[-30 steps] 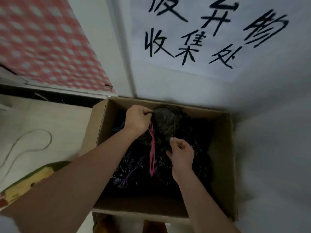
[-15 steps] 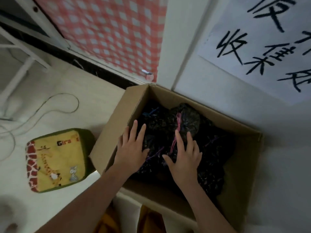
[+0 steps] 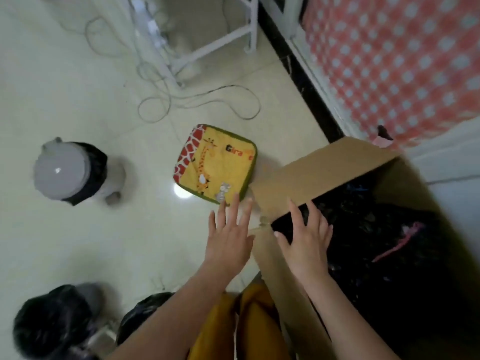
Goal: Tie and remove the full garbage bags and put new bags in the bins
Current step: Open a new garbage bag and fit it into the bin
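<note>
Hovering with fingers spread and holding nothing: left hand (image 3: 228,242) above the pale tiled floor (image 3: 78,100), right hand (image 3: 306,240) over the near corner of the brown cardboard box (image 3: 324,172). Lying inside that box: full black plastic garbage bags (image 3: 384,245) with a pink tie (image 3: 400,242). Standing well apart on the floor: a small grey lidded bin (image 3: 65,172) lined with black plastic, beside a yellow giraffe-print cushion (image 3: 215,162).

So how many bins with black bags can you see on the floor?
2, maybe 3. The lidded grey bin stands at left; another bin sits bottom left; the black bag beside it may hide a third.
</note>
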The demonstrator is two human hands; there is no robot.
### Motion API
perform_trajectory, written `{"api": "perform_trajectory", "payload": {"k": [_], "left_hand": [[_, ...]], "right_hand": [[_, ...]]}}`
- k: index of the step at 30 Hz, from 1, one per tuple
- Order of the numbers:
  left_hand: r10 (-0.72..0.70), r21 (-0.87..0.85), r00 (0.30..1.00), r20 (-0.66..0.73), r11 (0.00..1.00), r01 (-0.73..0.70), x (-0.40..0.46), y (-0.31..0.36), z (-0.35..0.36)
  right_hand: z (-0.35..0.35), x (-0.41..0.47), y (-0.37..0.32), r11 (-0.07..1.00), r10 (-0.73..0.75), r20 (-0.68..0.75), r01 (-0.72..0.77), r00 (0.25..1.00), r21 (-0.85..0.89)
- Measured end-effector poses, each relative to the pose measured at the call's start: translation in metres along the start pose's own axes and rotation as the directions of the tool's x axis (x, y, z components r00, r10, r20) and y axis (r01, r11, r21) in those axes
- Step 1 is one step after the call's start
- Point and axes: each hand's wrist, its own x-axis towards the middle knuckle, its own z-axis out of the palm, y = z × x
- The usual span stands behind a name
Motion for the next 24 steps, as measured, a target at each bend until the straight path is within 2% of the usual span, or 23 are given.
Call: {"api": "perform_trajectory", "payload": {"k": [3, 6, 9, 13, 16, 19, 24], "left_hand": [[-0.197, -0.096, 0.98, -0.023, 0.976, 0.194, -0.04, -0.052, 0.006], [-0.404, -0.198, 0.914, -0.031, 0.899, 0.391, -0.085, -0.102, 0.019], [-0.57, -0.266, 0.822, -0.006, 0.793, 0.548, -0.138, -0.149, 0.04], [-0.755, -0.398, 0.654, 0.05, 0.585, 0.706, -0.208, -0.207, 0.071], [-0.838, -0.453, 0.53, 0.129, 0.425, 0.783, -0.26, -0.245, 0.096], [-0.884, -0.52, 0.438, 0.164, 0.3, 0.8, -0.31, -0.276, 0.119], [-0.905, -0.573, 0.353, 0.239, 0.163, 0.804, -0.398, -0.325, 0.154]], "right_hand": [[0.014, -0.015, -0.052, 0.991, -0.128, 0.058, 0.131, 0.99, -0.037], [0.034, -0.036, -0.097, 0.961, -0.261, 0.119, 0.27, 0.958, -0.066], [0.06, -0.061, -0.134, 0.923, -0.353, 0.222, 0.377, 0.909, -0.079], [0.096, -0.103, -0.175, 0.867, -0.455, 0.326, 0.496, 0.829, -0.051], [0.125, -0.138, -0.207, 0.82, -0.516, 0.387, 0.571, 0.764, -0.033], [0.155, -0.175, -0.24, 0.776, -0.563, 0.421, 0.63, 0.711, -0.028], [0.209, -0.244, -0.299, 0.679, -0.615, 0.507, 0.733, 0.604, -0.05]]}}
